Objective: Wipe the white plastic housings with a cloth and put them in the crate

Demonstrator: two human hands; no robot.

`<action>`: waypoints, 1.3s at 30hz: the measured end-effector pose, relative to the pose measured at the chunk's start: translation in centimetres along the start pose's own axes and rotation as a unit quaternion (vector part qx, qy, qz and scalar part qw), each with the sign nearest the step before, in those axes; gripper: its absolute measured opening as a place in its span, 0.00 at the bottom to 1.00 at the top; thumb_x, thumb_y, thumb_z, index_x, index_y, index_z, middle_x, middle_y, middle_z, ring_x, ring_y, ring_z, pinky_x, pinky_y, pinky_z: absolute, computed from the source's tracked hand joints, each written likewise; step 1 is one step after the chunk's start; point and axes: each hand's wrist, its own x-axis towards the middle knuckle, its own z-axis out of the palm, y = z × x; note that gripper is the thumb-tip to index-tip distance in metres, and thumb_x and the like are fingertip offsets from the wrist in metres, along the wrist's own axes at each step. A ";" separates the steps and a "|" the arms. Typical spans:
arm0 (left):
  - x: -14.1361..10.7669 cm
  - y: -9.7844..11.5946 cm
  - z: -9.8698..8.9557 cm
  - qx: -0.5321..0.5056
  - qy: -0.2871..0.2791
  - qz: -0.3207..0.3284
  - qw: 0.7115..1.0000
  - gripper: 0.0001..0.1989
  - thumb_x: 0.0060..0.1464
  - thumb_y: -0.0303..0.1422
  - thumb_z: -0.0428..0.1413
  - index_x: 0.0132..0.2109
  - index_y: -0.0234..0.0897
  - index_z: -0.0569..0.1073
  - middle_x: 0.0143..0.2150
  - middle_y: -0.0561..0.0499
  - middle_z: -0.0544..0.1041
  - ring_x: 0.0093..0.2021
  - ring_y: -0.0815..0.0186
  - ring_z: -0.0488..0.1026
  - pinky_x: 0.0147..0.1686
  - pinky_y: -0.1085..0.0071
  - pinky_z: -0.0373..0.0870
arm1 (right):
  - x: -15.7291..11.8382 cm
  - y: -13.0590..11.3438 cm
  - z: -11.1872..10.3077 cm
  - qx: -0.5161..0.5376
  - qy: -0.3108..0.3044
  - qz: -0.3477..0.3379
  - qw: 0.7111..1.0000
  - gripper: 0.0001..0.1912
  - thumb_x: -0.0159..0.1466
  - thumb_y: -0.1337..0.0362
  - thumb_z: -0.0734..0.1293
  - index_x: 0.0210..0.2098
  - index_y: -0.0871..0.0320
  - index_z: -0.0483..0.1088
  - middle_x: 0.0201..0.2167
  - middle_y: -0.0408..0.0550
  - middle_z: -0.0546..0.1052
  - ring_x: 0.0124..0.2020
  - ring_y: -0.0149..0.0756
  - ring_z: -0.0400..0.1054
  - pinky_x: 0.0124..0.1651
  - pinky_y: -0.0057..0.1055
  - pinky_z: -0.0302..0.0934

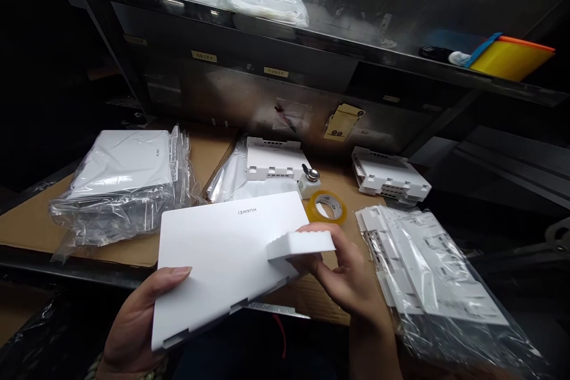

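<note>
My left hand (138, 314) grips the lower left corner of a flat white plastic cover (214, 255) marked HUAWEI, its thumb on the top face. The cover is tilted, and the lettering appears upside down near its far edge. In my right hand (342, 273) is a white foam block (303, 243), pinched between thumb and fingers over the cover's right side. Whether the block touches the cover I cannot tell. Just beyond the cover lie a roll of yellowish tape (339, 208) and a small white bottle (309, 184) with a metal top.
Plastic-wrapped white covers (124, 160) are stacked on cardboard at left. More bagged white parts (440, 267) lie at right. White slotted housings (276, 160) and another stack (392, 175) stand behind. Above runs a metal shelf (347, 50) with a yellow container (512, 59) and a plastic bag (267, 3).
</note>
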 end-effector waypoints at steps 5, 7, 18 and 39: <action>-0.1 0.0 0.3 0.017 0.009 0.016 1.000 0.05 0.38 0.25 0.65 0.28 0.35 0.79 0.31 0.45 0.85 0.43 0.42 0.84 0.36 0.59 0.84 | 0.1 0.7 0.1 0.006 -0.009 -0.001 1.000 0.18 0.65 0.70 0.71 0.53 0.48 0.72 0.47 0.47 0.80 0.47 0.39 0.75 0.46 0.32 0.72; 0.4 0.3 0.0 0.009 0.002 0.018 1.000 0.08 0.40 0.24 0.64 0.32 0.35 0.79 0.34 0.44 0.86 0.43 0.42 0.84 0.37 0.59 0.84 | -0.2 1.6 -0.3 0.013 0.073 0.017 0.997 0.21 0.64 0.70 0.72 0.55 0.49 0.72 0.49 0.47 0.81 0.49 0.40 0.76 0.50 0.35 0.72; 3.3 2.2 -1.7 -0.111 -0.136 -0.089 0.981 0.27 0.58 0.36 0.65 0.61 0.31 0.72 0.45 0.41 0.86 0.51 0.44 0.80 0.52 0.50 0.78 | -1.5 1.7 -4.3 0.141 0.513 0.023 0.846 0.33 0.59 0.73 0.68 0.63 0.53 0.69 0.52 0.48 0.77 0.61 0.54 0.68 0.60 0.60 0.68; 6.3 1.6 -2.7 -0.180 -0.409 -0.108 0.888 0.47 0.62 0.53 0.57 0.76 0.43 0.41 0.71 0.41 0.66 0.70 0.42 0.62 0.69 0.39 0.56 | -1.5 1.8 -2.7 0.190 0.485 0.091 0.849 0.35 0.56 0.69 0.74 0.63 0.56 0.68 0.57 0.51 0.76 0.61 0.49 0.69 0.66 0.54 0.62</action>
